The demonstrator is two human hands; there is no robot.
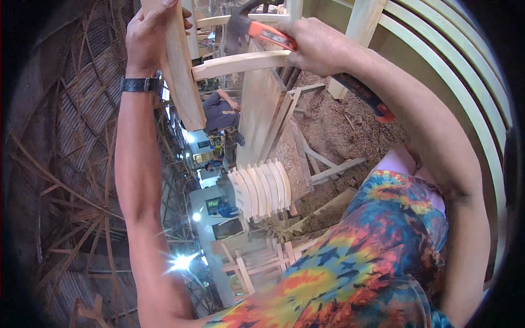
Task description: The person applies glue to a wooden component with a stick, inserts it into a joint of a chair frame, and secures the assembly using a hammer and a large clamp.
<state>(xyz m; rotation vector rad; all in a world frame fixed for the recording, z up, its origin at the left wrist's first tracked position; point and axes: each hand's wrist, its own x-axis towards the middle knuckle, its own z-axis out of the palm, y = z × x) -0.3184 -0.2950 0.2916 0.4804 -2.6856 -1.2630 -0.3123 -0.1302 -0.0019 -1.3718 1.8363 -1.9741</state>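
A tie-dyed shirt (355,262) in orange, yellow and blue fills the lower right of the view, closest to the lens, with both forearms rising from it toward the top edge. The left hand (150,33), a dark watch (141,84) on its wrist, is clenched around a pale wooden post (180,71) that runs upright and slightly tilted. A thin curved wooden slat (240,63) meets this post at its side and reaches across to the right. The right hand (320,46) is closed on a hammer (273,37) with an orange and black handle, gripping it near the head; the handle's far end sticks out beyond the forearm at the right. The hammer head sits just above the slat. Below lie a stack of curved slats (261,188) and sawdust-strewn ground (350,131). Curved pale rails (465,82) arc along the right edge.
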